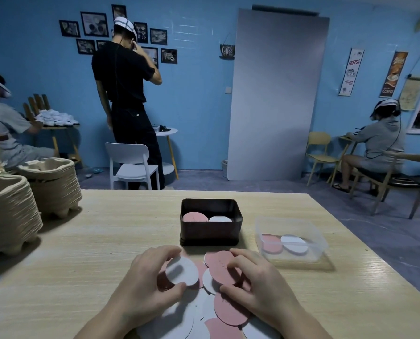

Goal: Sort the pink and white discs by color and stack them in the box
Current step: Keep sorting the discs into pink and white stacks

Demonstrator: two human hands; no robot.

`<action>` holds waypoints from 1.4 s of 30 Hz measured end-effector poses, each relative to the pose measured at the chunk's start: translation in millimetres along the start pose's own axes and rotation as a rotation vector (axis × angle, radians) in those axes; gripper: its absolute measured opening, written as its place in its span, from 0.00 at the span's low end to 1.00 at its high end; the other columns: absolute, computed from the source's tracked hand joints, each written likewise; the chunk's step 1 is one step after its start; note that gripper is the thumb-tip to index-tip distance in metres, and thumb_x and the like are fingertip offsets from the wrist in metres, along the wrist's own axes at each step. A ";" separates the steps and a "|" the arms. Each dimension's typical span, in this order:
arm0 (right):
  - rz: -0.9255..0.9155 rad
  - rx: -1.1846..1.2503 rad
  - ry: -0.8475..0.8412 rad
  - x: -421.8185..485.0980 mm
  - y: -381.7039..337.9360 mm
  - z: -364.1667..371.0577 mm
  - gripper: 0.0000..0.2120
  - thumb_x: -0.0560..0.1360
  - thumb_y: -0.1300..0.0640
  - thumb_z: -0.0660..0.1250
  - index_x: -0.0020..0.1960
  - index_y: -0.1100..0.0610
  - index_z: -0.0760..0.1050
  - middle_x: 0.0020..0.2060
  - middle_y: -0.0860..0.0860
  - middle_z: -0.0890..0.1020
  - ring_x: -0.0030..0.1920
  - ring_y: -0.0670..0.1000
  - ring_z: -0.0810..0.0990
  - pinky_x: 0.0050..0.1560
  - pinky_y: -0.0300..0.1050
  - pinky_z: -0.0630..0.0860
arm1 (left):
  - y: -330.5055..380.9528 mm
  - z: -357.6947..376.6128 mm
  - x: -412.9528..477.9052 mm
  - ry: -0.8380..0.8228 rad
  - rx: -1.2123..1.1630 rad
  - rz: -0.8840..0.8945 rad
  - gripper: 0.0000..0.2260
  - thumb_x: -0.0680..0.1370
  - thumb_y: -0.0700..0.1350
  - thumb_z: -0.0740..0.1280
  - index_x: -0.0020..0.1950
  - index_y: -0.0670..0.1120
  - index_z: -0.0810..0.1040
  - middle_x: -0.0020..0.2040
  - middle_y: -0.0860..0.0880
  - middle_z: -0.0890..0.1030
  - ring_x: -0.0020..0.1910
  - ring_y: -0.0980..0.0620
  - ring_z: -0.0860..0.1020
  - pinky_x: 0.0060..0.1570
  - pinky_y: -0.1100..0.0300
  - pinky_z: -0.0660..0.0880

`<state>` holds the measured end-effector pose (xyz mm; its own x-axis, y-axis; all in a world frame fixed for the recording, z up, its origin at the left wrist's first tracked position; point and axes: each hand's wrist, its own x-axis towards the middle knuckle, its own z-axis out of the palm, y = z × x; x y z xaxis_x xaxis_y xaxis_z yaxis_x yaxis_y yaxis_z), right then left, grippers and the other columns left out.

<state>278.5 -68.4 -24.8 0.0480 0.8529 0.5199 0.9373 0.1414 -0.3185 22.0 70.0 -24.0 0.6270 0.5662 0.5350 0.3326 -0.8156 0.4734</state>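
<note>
1. Blue walls surround a pale wooden bench (106,241), where a dark box (210,238) sits just beyond a loose pile of discs (226,311) lying under both hands.
2. Inside the box, a pink stack (194,217) lies on the left and a white stack (220,218) on the right.
3. The left hand (143,287) pinches a white disc (182,271) between thumb and curled fingers, tilted above the pile.
4. The right hand (258,282) pinches a pink disc (222,266) the same way.
5. Each hand probably holds the colour stacked on the box's far side, so the arms may cross and knock together.
6. Because the discs are thin and overlap, a second one could cling and land on the wrong stack.
</note>
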 end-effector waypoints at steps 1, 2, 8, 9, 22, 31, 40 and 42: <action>-0.006 -0.007 0.003 0.1 -0.2 0.8 0.20 0.71 0.34 0.69 0.52 0.47 0.78 0.65 0.41 0.77 0.66 0.42 0.73 0.62 0.39 0.72 | 0.4 -0.6 0.0 0.017 -0.021 0.005 0.23 0.68 0.57 0.74 0.62 0.58 0.76 0.56 0.67 0.77 0.59 0.62 0.76 0.55 0.59 0.74; -0.015 -0.014 0.002 0.4 -0.3 1.4 0.20 0.71 0.34 0.69 0.52 0.48 0.77 0.65 0.42 0.77 0.66 0.43 0.73 0.62 0.39 0.72 | 1.7 -0.4 0.3 0.035 -0.046 0.009 0.22 0.69 0.56 0.74 0.61 0.57 0.75 0.55 0.65 0.77 0.57 0.60 0.77 0.52 0.63 0.75; -0.054 0.005 -0.006 6.4 -6.7 7.8 0.23 0.72 0.33 0.69 0.57 0.48 0.76 0.65 0.45 0.78 0.66 0.44 0.75 0.61 0.41 0.74 | 13.9 11.4 1.9 0.031 -0.164 0.140 0.24 0.72 0.51 0.76 0.66 0.52 0.74 0.63 0.58 0.77 0.59 0.57 0.78 0.47 0.66 0.79; -0.070 0.013 0.007 7.4 -9.1 9.1 0.24 0.72 0.34 0.70 0.60 0.48 0.75 0.65 0.45 0.78 0.65 0.44 0.75 0.60 0.40 0.74 | 13.5 14.1 2.2 0.012 -0.160 0.156 0.24 0.73 0.52 0.75 0.66 0.53 0.73 0.65 0.59 0.76 0.60 0.58 0.77 0.47 0.65 0.80; -0.213 -0.003 0.084 4.7 -18.2 11.2 0.15 0.72 0.40 0.74 0.48 0.49 0.75 0.65 0.42 0.77 0.61 0.45 0.77 0.53 0.39 0.77 | 6.6 22.7 6.9 -0.033 0.000 0.257 0.15 0.74 0.56 0.74 0.57 0.55 0.77 0.66 0.57 0.79 0.63 0.58 0.77 0.52 0.60 0.78; -0.192 0.061 0.020 4.6 -21.5 8.2 0.16 0.72 0.43 0.75 0.50 0.51 0.76 0.66 0.45 0.77 0.60 0.45 0.78 0.54 0.34 0.75 | -0.8 27.4 1.6 -0.042 -0.076 0.217 0.10 0.74 0.46 0.73 0.53 0.56 0.79 0.48 0.59 0.80 0.49 0.56 0.78 0.40 0.56 0.80; -0.177 0.045 -0.011 4.4 -17.4 12.1 0.17 0.73 0.39 0.73 0.52 0.49 0.73 0.69 0.46 0.75 0.67 0.44 0.74 0.59 0.35 0.73 | 7.4 21.4 3.2 0.001 -0.008 0.227 0.08 0.73 0.49 0.72 0.50 0.56 0.78 0.47 0.66 0.76 0.47 0.66 0.73 0.39 0.60 0.78; -0.176 0.066 -0.019 4.6 -16.9 11.4 0.17 0.73 0.40 0.73 0.52 0.50 0.74 0.69 0.44 0.74 0.66 0.44 0.74 0.59 0.39 0.75 | 6.8 22.6 3.5 -0.001 -0.001 0.234 0.08 0.73 0.49 0.72 0.51 0.56 0.78 0.48 0.65 0.76 0.49 0.66 0.73 0.39 0.60 0.79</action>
<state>259.0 -61.1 -26.1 -0.1216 0.8216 0.5570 0.9061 0.3210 -0.2757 42.4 63.8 -34.8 0.6879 0.3616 0.6293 0.1771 -0.9245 0.3376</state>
